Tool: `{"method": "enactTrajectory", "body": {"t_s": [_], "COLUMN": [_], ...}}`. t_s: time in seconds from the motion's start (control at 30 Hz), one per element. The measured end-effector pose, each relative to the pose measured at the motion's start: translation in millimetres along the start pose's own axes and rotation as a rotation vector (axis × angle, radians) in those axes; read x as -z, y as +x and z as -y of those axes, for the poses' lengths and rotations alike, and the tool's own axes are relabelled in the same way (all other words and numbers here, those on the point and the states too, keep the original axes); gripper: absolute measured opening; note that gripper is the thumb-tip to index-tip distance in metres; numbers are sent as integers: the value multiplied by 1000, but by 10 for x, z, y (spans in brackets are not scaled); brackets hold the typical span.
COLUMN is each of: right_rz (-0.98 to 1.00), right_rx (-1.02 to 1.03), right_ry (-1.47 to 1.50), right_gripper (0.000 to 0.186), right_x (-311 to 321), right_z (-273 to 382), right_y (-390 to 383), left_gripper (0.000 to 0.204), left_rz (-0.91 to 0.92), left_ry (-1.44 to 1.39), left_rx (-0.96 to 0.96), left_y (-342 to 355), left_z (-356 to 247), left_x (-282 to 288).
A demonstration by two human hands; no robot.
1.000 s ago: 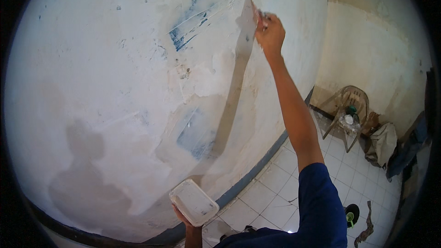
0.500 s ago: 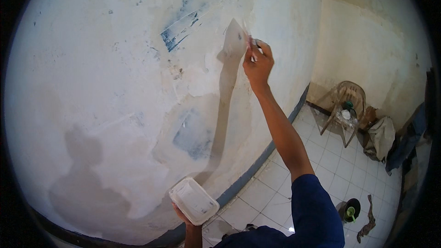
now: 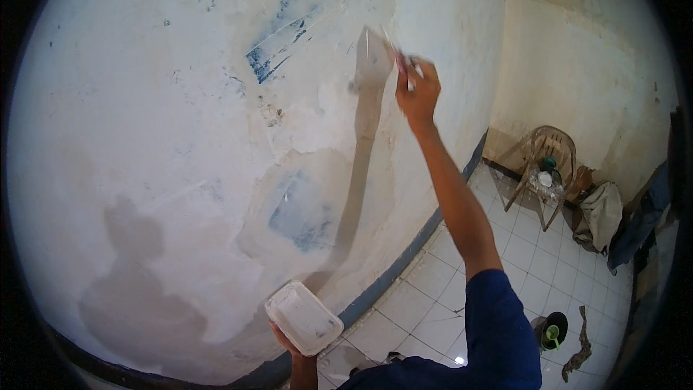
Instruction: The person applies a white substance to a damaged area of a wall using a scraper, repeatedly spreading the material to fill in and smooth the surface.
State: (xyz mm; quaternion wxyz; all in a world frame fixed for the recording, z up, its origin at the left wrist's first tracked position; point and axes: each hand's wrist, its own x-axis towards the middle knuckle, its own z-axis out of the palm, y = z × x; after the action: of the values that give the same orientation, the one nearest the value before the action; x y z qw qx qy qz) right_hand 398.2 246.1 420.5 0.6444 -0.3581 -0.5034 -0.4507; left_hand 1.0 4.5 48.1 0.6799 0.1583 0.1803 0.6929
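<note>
My right hand (image 3: 420,90) is raised against the upper wall, its fingers closed round a scraper (image 3: 392,47). The blade shows nearly edge-on and is slightly blurred, so whether it touches the wall is hard to tell. Low down, my left hand (image 3: 283,337) grips a white rectangular plastic tub (image 3: 307,318) with pale filler smeared inside. In front of me stands the whitish wall (image 3: 180,115), coated unevenly. Dark blue shows through at an upper patch (image 3: 271,54) and a lower patch (image 3: 299,217). My arm's shadow runs down the wall between the scraper and the tub.
A grey-blue skirting band (image 3: 404,263) edges the white tiled floor (image 3: 426,307). In the far corner stands a dirty plastic chair (image 3: 552,148) with things on it, beside a pale cloth sack (image 3: 599,213). A dark bucket (image 3: 554,321) with a green scoop sits at the right.
My right hand and the scraper have shifted a little to the right along the wall. The left hand and the tub have stayed nearly still.
</note>
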Motion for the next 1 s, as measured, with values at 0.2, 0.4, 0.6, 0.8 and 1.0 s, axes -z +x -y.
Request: {"method": "enactTrajectory", "body": {"t_s": [0.2, 0.4, 0.6, 0.8, 1.0], "right_rz": [209, 105, -32, 122, -89], "right_rx": [98, 59, -30, 0, -164], "right_ry": [18, 208, 72, 76, -116], "right_gripper": [32, 33, 36, 36, 21], "right_x": [-77, 256, -108, 160, -79], "right_z": [-4, 148, 120, 316, -296], "right_y": [-65, -690, -539, -1346, -381], "left_gripper": [77, 83, 77, 76, 75], "left_rz": [-78, 44, 87, 80, 50], "left_ry": [42, -78, 13, -15, 84], "left_rx": [-30, -13, -10, -26, -112], "left_y": [27, -4, 27, -44, 0], "left_z": [128, 65, 89, 79, 109], "left_x": [287, 55, 25, -139, 143]}}
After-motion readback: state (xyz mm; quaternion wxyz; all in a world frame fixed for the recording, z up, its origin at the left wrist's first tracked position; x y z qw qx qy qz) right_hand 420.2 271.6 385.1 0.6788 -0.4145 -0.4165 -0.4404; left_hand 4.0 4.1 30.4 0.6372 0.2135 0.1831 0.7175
